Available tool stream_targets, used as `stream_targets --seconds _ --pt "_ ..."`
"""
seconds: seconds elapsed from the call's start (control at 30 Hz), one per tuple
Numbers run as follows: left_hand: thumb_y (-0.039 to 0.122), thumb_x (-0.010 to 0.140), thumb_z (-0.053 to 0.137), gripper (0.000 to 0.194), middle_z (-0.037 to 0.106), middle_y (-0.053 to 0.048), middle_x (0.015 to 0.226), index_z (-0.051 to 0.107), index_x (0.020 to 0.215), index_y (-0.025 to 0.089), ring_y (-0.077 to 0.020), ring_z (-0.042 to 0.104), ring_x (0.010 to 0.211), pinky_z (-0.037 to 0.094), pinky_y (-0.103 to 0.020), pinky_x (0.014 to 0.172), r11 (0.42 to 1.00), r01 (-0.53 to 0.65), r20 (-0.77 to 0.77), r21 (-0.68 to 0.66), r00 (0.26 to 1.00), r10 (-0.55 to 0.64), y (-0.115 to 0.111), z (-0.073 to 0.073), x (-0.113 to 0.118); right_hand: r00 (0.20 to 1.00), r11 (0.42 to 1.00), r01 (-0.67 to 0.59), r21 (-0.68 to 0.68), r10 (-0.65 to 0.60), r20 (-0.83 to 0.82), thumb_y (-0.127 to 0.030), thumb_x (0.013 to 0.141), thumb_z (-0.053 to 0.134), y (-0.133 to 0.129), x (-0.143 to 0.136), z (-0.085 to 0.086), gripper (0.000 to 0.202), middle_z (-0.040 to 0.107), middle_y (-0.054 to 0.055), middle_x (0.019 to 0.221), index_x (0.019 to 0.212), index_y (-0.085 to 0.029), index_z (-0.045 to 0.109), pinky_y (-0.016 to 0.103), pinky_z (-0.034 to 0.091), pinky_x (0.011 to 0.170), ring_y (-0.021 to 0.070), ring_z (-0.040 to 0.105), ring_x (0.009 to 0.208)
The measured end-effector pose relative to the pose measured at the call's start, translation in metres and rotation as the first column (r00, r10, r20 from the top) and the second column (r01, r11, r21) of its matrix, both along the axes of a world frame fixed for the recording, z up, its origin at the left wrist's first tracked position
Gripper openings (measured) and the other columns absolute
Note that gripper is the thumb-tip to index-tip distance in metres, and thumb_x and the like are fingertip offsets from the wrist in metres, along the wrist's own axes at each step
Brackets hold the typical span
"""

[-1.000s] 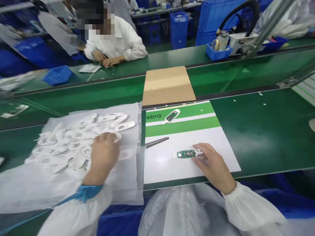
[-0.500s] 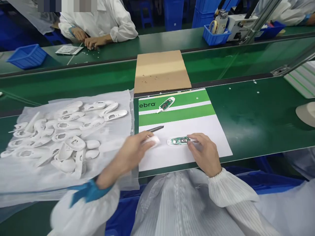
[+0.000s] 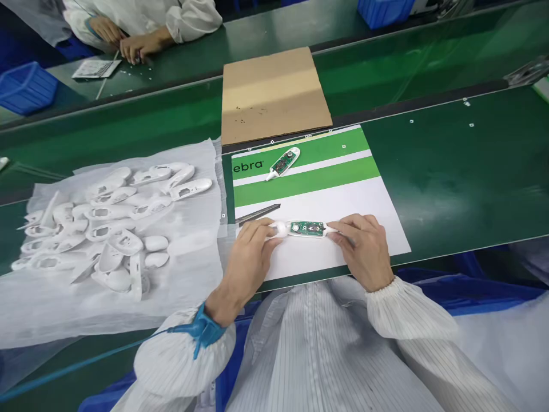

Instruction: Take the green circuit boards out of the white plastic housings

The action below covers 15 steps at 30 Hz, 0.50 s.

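Circuit board (image 3: pixel 313 228) lies in a white housing (image 3: pixel 307 236) over the printed sheet (image 3: pixel 355 203), between both hands. The left hand's (image 3: pixel 249 257) grip pinches a white plastic piece (image 3: pixel 281 229) at the housing's left end; the right hand's (image 3: pixel 365 249) pinches its narrow end. Uneven pressure or a slipping fingertip could tilt the board. Counted: two board-filled housings, one dark pointed tool (image 3: pixel 259 213), one cardboard sheet (image 3: pixel 277 94); the white shells (image 3: pixel 109 212) overlap too much to count.
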<state>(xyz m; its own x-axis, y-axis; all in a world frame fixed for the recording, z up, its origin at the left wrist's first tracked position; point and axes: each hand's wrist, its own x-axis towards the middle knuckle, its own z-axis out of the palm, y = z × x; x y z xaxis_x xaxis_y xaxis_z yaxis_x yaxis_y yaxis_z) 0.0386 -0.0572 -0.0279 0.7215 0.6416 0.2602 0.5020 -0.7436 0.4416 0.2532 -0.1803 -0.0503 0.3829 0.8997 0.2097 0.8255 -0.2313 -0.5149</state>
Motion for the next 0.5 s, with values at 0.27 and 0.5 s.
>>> stream_targets --seconds 0.27,0.5 --pt "0.023 0.094 0.059 0.029 0.067 -0.008 0.117 0.053 0.121 0.017 -0.0232 0.059 0.114 0.048 -0.042 0.102 0.972 0.232 -0.108 0.038 0.968 -0.227 -0.001 -0.007 0.047 1.000 1.000 0.008 0.022 -0.008 -0.001 -0.037 0.090 0.065 0.011 -0.010 -0.001 0.015 0.070 0.000 0.093 0.098 -0.031 0.076 0.034 0.031 0.069 0.0193 0.051 0.085" --pt "0.024 0.096 0.055 0.029 0.068 -0.006 0.121 0.055 0.125 0.017 -0.0225 0.058 0.118 0.049 -0.038 0.102 0.940 0.338 -0.185 0.055 0.928 -0.323 0.010 -0.003 0.045 1.000 1.000 0.014 0.018 -0.013 -0.014 -0.031 0.089 0.067 0.013 -0.008 0.002 0.013 0.071 -0.001 0.092 0.098 -0.031 0.076 0.035 0.032 0.073 0.0189 0.053 0.085"
